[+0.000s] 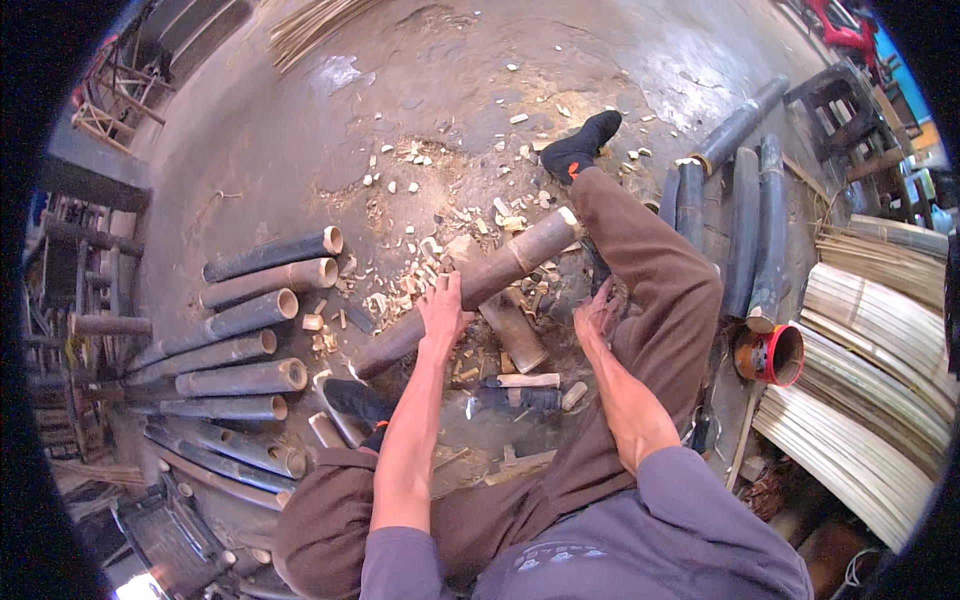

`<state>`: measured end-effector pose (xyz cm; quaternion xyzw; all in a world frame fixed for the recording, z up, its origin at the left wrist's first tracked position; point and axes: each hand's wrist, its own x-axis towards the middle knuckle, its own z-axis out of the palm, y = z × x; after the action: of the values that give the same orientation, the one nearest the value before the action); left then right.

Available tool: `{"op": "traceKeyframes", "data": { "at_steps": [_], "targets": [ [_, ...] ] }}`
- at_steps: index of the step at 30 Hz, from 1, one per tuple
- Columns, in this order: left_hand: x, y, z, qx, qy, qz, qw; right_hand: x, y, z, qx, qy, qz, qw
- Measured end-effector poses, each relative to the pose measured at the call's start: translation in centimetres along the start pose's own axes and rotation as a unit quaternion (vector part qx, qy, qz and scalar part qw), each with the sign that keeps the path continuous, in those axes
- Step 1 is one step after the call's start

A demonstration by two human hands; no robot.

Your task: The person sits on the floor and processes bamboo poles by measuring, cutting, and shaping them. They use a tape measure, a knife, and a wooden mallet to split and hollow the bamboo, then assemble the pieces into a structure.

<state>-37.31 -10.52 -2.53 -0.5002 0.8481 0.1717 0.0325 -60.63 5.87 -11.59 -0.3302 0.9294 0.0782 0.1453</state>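
A thick brown bamboo pole [515, 262] lies slanted in front of me, its pale cut end up at the right by my shin. My left hand [443, 308] is closed over the pole's middle, fingers lying across its top. Beside my bent right knee, my right hand [598, 312] has curled fingers. A dark shape meets it there, but what it holds is hidden. Under the pole stands a short bamboo piece [515, 332], slanted. Pale wood chips [400, 295] are scattered around the pole.
Several cut bamboo poles [250, 378] lie in a row at left, more dark poles [742, 230] at right. A red-rimmed bucket [785, 355] lies beside stacked pale bamboo strips [860, 400]. My black-socked foot [582, 146] extends ahead on the floor.
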Motion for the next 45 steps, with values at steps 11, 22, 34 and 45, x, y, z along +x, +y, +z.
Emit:
{"op": "traceKeyframes", "data": {
  "at_steps": [11, 22, 34, 45],
  "targets": [
    [-3.5, -2.4, 3.5, 0.035, 0.088, -0.079, 0.992, -3.6, -1.3, -4.5, 0.3, 0.129, -0.046, 0.944],
    [-2.6, -4.5, 4.3, -0.014, 0.111, -0.05, 0.992, -21.6, -2.8, -13.2, 0.359, -0.033, -0.357, 0.862],
    [-2.6, -5.1, 3.4, -0.005, 0.052, -0.07, 0.996, -25.3, -1.1, -16.4, 0.374, -0.031, -0.447, 0.812],
    [-0.5, -8.0, 6.0, -0.006, -0.008, -0.014, 1.0, -20.0, 15.1, -35.9, 0.599, 0.324, -0.156, 0.715]
  ]
}}
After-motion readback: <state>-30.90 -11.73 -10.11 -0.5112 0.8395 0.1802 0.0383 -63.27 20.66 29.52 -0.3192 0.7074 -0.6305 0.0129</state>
